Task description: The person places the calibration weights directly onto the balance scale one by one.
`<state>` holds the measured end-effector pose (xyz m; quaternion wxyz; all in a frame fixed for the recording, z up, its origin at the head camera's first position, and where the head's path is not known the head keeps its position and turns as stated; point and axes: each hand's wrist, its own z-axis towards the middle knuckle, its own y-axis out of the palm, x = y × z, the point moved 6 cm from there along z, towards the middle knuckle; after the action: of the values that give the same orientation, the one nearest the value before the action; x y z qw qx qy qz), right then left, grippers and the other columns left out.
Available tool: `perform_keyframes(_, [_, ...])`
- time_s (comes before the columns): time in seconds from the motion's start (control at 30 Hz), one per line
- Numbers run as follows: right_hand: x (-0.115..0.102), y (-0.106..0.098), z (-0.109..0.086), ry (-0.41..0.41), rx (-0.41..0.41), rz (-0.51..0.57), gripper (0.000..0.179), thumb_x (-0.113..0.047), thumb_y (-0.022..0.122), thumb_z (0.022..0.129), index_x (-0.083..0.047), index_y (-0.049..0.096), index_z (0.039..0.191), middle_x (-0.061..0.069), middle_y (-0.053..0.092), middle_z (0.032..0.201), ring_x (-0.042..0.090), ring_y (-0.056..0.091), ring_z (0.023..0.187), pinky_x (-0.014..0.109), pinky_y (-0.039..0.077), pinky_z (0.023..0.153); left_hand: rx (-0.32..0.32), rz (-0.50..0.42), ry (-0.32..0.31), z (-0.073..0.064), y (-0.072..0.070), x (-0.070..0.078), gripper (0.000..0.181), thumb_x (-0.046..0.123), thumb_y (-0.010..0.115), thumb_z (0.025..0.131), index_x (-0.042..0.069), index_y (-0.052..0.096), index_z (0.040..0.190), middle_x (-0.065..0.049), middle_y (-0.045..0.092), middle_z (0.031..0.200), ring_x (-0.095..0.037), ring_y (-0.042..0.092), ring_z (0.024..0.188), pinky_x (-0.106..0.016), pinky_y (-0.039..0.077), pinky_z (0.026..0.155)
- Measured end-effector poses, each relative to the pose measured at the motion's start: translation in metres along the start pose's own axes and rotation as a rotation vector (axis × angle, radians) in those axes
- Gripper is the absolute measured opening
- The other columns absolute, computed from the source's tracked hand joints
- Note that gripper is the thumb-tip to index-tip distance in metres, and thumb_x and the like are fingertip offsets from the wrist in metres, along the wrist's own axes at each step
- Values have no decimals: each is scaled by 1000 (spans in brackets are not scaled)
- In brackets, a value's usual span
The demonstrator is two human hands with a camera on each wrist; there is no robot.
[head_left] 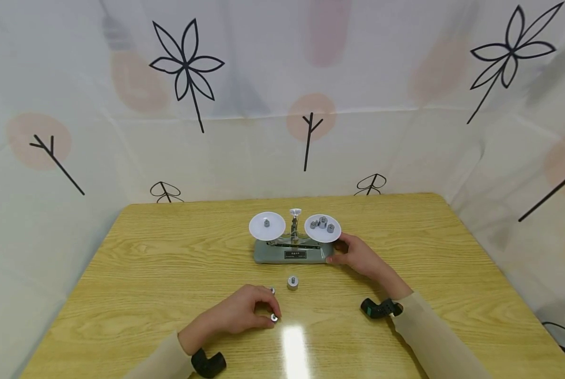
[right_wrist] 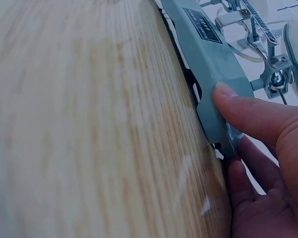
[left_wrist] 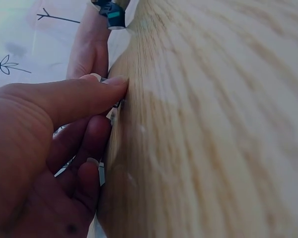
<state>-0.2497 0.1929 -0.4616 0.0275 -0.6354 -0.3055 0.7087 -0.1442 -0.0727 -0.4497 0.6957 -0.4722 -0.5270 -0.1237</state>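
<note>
A two-pan balance scale (head_left: pixel 273 253) with a grey-green base stands toward the back of the table. My right hand (head_left: pixel 362 257) grips the base's right end; in the right wrist view the thumb (right_wrist: pixel 248 111) lies on its front face and the other fingers go behind. Near the front, my left hand (head_left: pixel 240 309) pinches a small metal weight (head_left: pixel 274 318) between thumb and fingers, low over the tabletop. In the left wrist view the thumb (left_wrist: pixel 84 96) hides most of that weight. The left pan (head_left: pixel 259 232) bears one weight (head_left: pixel 266 223); the right pan (head_left: pixel 324 238) bears several.
A larger metal weight (head_left: pixel 292 283) stands on the wooden table (head_left: pixel 178 263) in front of the scale. Another small weight (head_left: pixel 272 290) sits just behind the left hand, partly hidden by it. Patterned cloth (head_left: pixel 244 152) hangs behind the table and at both sides.
</note>
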Motion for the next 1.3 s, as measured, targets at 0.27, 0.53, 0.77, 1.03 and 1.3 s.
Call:
perform_keyframes(0.27, [2, 0, 0, 0, 0, 1, 68, -12, 80, 85, 4, 48, 142, 22, 53, 139, 38, 51, 126, 51, 41, 104, 20, -7, 21, -1, -1, 1, 13, 9, 77, 88, 18, 73, 97, 10, 65, 96, -6, 60, 95, -26, 51, 86])
perform_keyframes(0.53, [3, 0, 0, 3, -2, -1, 66, -11, 80, 85, 5, 49, 141, 22, 54, 137, 38, 52, 126, 52, 41, 104, 64, -5, 27, -2, -5, 1, 13, 11, 78, 88, 20, 73, 96, 10, 66, 96, -12, 62, 93, -28, 51, 86])
perform_keyframes(0.77, [2, 0, 0, 15, -1, 14, 67, -10, 81, 84, 2, 50, 141, 19, 54, 138, 36, 51, 126, 51, 41, 105, 88, -13, 40, -3, -9, 5, 13, 9, 77, 88, 18, 73, 96, 8, 66, 97, -12, 63, 92, -31, 52, 85])
perform_keyframes(1.03, [2, 0, -1, 10, -3, 15, 68, -11, 81, 84, 3, 49, 142, 20, 53, 139, 37, 50, 128, 51, 40, 106, 118, 21, 32, 0, -17, 8, 16, 3, 78, 85, 14, 73, 95, 11, 67, 95, -8, 63, 89, -29, 53, 80])
perform_keyframes(1.3, [3, -1, 1, -5, 2, 20, 67, -11, 81, 83, 2, 50, 141, 20, 54, 138, 37, 51, 127, 52, 40, 105, 147, 63, 7, -1, -28, 13, 16, 7, 79, 85, 12, 73, 99, 12, 68, 95, -8, 65, 90, -28, 52, 75])
